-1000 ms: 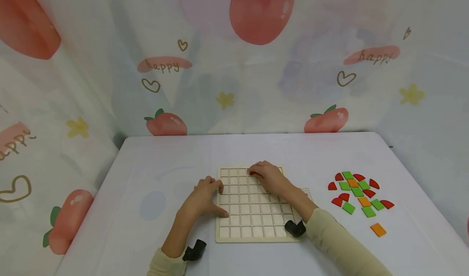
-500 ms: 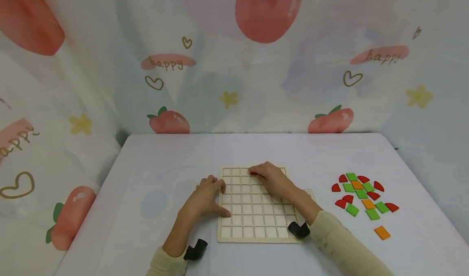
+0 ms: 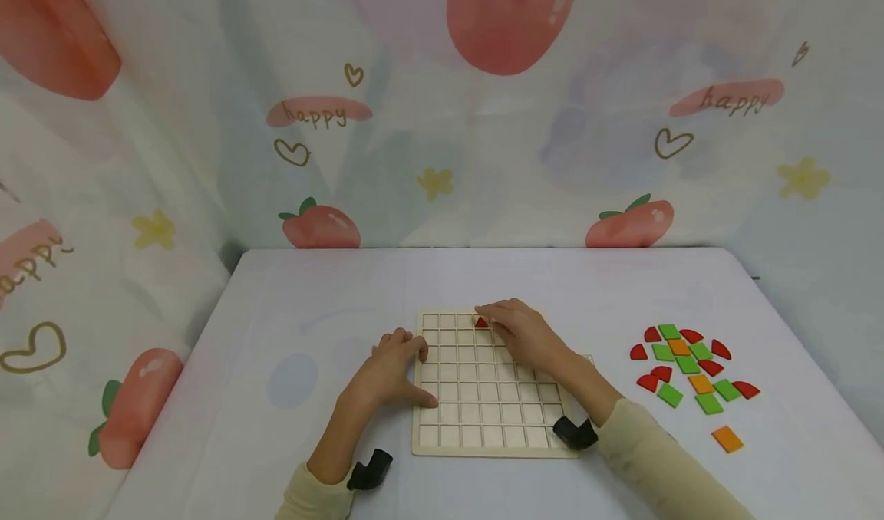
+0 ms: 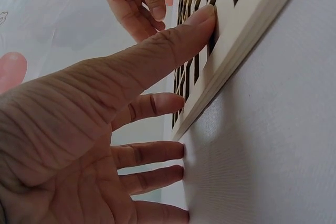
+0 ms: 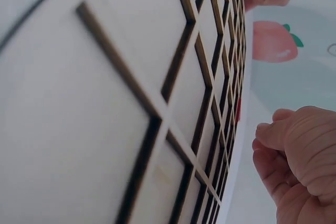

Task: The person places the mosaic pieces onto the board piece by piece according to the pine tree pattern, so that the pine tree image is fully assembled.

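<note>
A: Where do we locate the red, flat, triangular-looking piece (image 3: 481,322) of unclear material?

B: In the far row of the pale, square-gridded wooden board (image 3: 483,453), close to the board's far edge. The bare right hand (image 3: 528,340) is nearer; from its middle, the piece lies to the left and slightly farther away. The visible part narrows toward the far edge; we cannot make out a long axis. We judge this offset to be the relation to check.

A: How do we record the hands?

B: Right: fingers relaxed, with nothing visible between them. Bare left hand (image 3: 387,370): spread, its thumb on the board's left edge.

A: What do we count?

B: Toward the right edge of the white cloth-covered tabletop (image 3: 345,282): eight red quarter-round pieces (image 3: 746,390), seven flat green square pieces (image 3: 687,364) and three flat orange square pieces (image 3: 700,383), materials unclear. On the board: one red piece.
</note>
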Demonstrator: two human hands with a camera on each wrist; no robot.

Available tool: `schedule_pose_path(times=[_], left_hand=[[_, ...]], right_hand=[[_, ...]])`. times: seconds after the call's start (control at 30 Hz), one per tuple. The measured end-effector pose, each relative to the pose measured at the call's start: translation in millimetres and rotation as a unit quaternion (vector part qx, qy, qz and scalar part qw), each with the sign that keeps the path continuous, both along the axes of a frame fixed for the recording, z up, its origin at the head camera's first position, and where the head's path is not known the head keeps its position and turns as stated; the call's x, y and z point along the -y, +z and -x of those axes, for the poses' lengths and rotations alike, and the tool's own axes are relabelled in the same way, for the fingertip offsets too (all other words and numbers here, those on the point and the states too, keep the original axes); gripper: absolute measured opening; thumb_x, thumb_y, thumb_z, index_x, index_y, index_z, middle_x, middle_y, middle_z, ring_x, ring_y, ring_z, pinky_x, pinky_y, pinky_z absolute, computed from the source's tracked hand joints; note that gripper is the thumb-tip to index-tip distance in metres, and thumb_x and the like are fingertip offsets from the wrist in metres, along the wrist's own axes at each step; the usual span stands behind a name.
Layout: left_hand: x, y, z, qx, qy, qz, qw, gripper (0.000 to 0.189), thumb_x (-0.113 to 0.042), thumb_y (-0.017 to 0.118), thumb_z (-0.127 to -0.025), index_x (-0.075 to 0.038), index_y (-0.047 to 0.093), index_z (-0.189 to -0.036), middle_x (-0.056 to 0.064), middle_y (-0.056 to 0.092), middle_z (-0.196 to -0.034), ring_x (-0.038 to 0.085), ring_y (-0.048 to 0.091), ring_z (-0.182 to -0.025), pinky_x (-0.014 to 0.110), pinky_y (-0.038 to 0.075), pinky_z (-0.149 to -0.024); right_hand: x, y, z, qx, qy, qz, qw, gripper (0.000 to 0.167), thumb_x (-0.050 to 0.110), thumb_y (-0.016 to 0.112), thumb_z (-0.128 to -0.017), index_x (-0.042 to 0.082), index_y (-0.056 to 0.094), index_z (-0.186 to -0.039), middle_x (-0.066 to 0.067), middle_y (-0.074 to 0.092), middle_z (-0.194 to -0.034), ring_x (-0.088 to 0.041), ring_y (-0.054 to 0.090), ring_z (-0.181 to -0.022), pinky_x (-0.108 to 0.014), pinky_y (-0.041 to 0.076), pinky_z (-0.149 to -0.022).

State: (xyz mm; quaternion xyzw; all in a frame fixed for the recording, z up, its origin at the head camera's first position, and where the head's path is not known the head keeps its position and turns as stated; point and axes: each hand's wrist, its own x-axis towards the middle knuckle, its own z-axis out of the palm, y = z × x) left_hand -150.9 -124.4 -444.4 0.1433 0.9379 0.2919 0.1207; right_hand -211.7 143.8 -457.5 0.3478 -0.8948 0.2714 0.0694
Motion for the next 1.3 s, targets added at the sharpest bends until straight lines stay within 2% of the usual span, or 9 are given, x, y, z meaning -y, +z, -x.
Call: schedule_pose_path(times=[0.37,0.5,0.77,1.03,1.17,1.3], left_hand=[[-2.6,0.4,-2.8,0.004,0.013,0.012,0.9998,0.057,-0.032,0.100,-0.063,-0.015,0.058,-0.098,0.009,0.054,-0.117,0.032,0.048,-0.116,0.067,0.034,-0.111],[-3.0,0.6,-4.4,0.007,0.013,0.006,0.9999,0.057,-0.031,0.100,-0.063,-0.014,0.058,-0.097,0.008,0.053,-0.115,0.032,0.048,-0.115,0.068,0.034,-0.111],[-1.3,0.3,-6.1,0.002,0.017,0.010,0.9998,0.057,-0.031,0.100,-0.063,-0.014,0.057,-0.096,0.007,0.052,-0.111,0.031,0.048,-0.113,0.071,0.032,-0.111],[0.1,3.9,-6.6,0.003,0.015,0.013,0.9998,0.058,-0.030,0.100,-0.062,-0.013,0.056,-0.096,0.006,0.049,-0.104,0.028,0.046,-0.107,0.071,0.032,-0.110],[-1.8,3.8,-3.7,-0.001,0.007,0.008,0.9999,0.058,-0.031,0.100,-0.063,-0.014,0.057,-0.097,0.006,0.050,-0.106,0.030,0.047,-0.110,0.074,0.030,-0.110],[-4.3,1.7,-2.5,0.001,0.003,0.005,1.0000,0.058,-0.031,0.100,-0.063,-0.014,0.057,-0.097,0.006,0.051,-0.107,0.031,0.047,-0.112,0.074,0.030,-0.110]], right_hand=[[-25,10.4,-11.7,-0.024,-0.032,0.017,0.9990,0.043,-0.012,0.068,-0.090,0.000,0.066,-0.130,-0.014,0.071,-0.118,-0.032,0.065,-0.110,-0.044,0.058,-0.084],[-35,12.1,-17.2,-0.016,-0.052,0.017,0.9984,0.044,-0.012,0.070,-0.089,0.001,0.067,-0.130,-0.013,0.071,-0.116,-0.028,0.065,-0.104,-0.043,0.058,-0.080],[-53,13.7,-26.5,0.004,-0.086,0.018,0.9961,0.044,-0.011,0.070,-0.089,0.003,0.066,-0.132,-0.013,0.071,-0.120,-0.027,0.065,-0.103,-0.045,0.059,-0.083],[-73,20.5,-37.3,-0.046,-0.087,0.036,0.9945,0.049,-0.016,0.072,-0.084,0.003,0.067,-0.129,-0.012,0.072,-0.117,-0.027,0.066,-0.099,-0.045,0.061,-0.077],[-87,22.3,-42.0,-0.073,-0.101,0.038,0.9915,0.052,-0.017,0.074,-0.082,0.004,0.067,-0.128,-0.011,0.072,-0.115,-0.027,0.066,-0.098,-0.045,0.061,-0.074],[-102,21.5,-47.8,-0.079,-0.120,0.032,0.9891,0.052,-0.017,0.075,-0.081,0.004,0.067,-0.129,-0.011,0.073,-0.115,-0.027,0.066,-0.097,-0.045,0.060,-0.073]])
